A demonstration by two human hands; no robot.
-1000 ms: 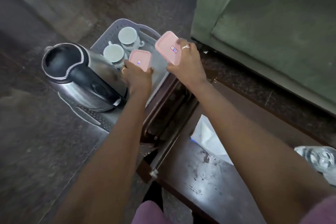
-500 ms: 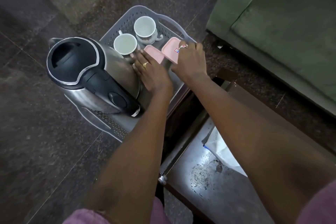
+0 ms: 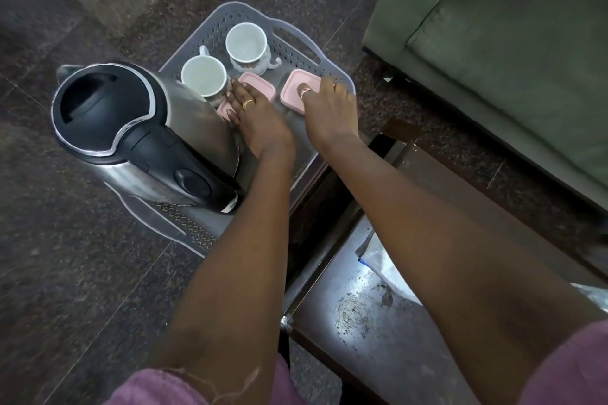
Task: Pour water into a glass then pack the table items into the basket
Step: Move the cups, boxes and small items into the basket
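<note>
A grey perforated basket (image 3: 210, 15) stands on the dark floor beside the table. It holds a steel kettle (image 3: 138, 128) with a black lid, two white cups (image 3: 204, 76) (image 3: 246, 43), and two pink-lidded containers. My left hand (image 3: 260, 122) lies flat with straight fingers on the left pink container (image 3: 260, 87), next to the kettle. With its fingers curled over the far edge, my right hand (image 3: 329, 112) holds the right pink container (image 3: 293, 89), which sits low in the basket near the right rim.
A dark wooden table (image 3: 378, 355) with a scuffed, shiny top is at lower right, its corner touching the basket. On it lies a clear plastic bag (image 3: 378, 260). A green sofa (image 3: 510, 43) fills the upper right.
Both hands have lowered the pink containers from above the basket down into it, side by side. My head has moved closer over the basket.
</note>
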